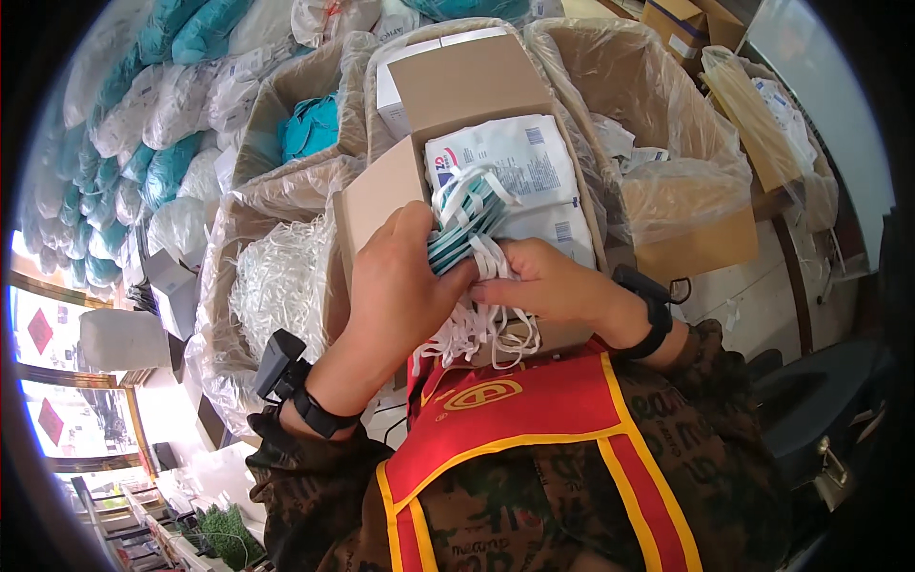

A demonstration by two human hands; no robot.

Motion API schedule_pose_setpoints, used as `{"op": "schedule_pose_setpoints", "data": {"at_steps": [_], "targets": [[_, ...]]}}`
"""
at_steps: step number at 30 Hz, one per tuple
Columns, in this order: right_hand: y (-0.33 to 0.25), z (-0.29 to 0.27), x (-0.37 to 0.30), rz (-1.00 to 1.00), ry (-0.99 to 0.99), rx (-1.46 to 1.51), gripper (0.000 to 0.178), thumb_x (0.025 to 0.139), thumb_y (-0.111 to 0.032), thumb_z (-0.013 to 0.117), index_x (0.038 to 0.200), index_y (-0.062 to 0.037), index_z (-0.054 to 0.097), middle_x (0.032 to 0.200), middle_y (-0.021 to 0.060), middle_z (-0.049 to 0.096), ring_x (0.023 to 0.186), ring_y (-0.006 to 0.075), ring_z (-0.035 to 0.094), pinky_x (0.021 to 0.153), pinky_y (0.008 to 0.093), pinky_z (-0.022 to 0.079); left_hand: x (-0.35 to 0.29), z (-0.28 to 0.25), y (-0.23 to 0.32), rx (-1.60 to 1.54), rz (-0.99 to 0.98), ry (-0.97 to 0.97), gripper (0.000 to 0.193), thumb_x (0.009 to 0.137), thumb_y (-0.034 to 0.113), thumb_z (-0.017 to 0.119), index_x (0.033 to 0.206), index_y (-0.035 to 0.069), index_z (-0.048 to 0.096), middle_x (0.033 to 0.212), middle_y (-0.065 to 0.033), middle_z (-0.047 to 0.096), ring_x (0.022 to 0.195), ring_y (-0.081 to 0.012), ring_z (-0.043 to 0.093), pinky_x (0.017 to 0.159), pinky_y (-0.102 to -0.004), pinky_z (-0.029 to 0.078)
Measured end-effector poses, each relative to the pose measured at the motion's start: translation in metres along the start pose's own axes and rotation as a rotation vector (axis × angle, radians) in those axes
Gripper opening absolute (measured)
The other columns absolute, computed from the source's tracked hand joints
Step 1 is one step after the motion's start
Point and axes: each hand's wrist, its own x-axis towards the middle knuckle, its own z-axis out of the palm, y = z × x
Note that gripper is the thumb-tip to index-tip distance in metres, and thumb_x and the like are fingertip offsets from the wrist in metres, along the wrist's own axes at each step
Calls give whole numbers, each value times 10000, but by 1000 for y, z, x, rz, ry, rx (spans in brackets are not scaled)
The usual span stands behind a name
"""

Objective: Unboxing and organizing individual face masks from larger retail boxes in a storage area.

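My left hand (400,286) and my right hand (553,281) together grip a stack of teal face masks (467,229) with white ear loops (477,329) hanging down from it. The stack is held over an open cardboard box (376,195) that contains white printed packets (524,167). My left fingers wrap the stack's left side, my right fingers press its lower right. Both wrists wear black bands.
A plastic-lined carton of loose white ear loops (281,281) stands at the left. Another lined carton (658,124) is at the right, one with teal masks (310,124) is behind. Bagged teal and white bundles (143,124) pile up at the far left.
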Motion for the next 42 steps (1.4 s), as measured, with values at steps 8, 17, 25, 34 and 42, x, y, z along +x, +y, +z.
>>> {"op": "schedule_pose_setpoints", "data": {"at_steps": [8,17,25,34,42], "targets": [[-60,-20,-58,415,-205,268,185,977,-206,574,983,-26,617,777,-44,542,647,60,505,660,230,428,-17,-16,-10,-154,-40,-337,443,662,159,855,918,13,523,778,-159,593,690,-233,583,649,-348,479],[-73,27,-37,-525,-223,-340,97,895,-95,646,898,-14,592,933,121,548,893,281,554,773,358,438,-40,6,-2,-643,55,-597,462,696,163,785,1088,43,571,940,-171,618,896,-393,608,769,-399,491],[-94,37,-63,-435,-534,-134,172,925,-152,599,852,-33,498,784,146,476,812,360,513,768,427,406,-49,-40,13,-339,486,-573,340,634,133,745,922,66,578,786,-99,543,741,-323,592,632,-410,489],[-112,-2,-109,-274,-619,-198,123,896,-121,622,988,-51,578,890,119,589,873,342,564,833,437,456,-68,-47,-4,-289,484,-550,359,612,131,758,944,68,636,789,-94,606,729,-290,627,626,-379,504],[-111,-47,-97,263,200,-38,226,906,-218,665,976,-26,568,646,-4,527,484,67,511,489,224,476,-33,-44,-37,-157,126,-404,257,705,61,751,888,28,574,743,-97,568,662,-153,569,623,-284,460]]}}
